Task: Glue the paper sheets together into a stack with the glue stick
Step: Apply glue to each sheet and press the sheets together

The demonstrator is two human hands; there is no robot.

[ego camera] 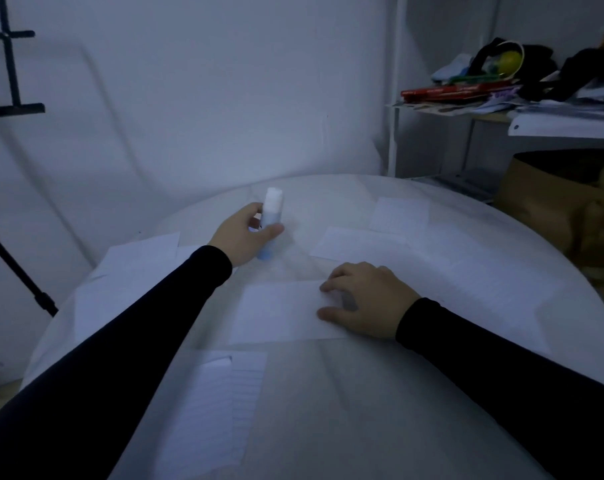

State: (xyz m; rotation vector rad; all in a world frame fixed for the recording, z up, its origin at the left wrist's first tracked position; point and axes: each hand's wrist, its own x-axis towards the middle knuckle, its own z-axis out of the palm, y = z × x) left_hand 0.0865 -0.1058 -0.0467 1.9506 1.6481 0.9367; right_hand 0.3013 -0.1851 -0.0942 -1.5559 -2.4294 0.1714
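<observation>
My left hand (240, 239) grips a blue glue stick (271, 220) with a white top, held upright above the round white table (328, 393). My right hand (362, 299) rests with spread fingers on the right end of a white paper sheet (276, 311) lying in the middle of the table. More sheets lie around it: one at the far right (359, 244), a small one behind it (399, 214), a pile at the left (134, 271), and lined sheets near me (221, 410).
A white wall stands behind the table. At the right is a shelf (501, 112) cluttered with books and bags, with a brown box (553, 209) below it. A black tripod leg (20, 271) stands at the left table edge.
</observation>
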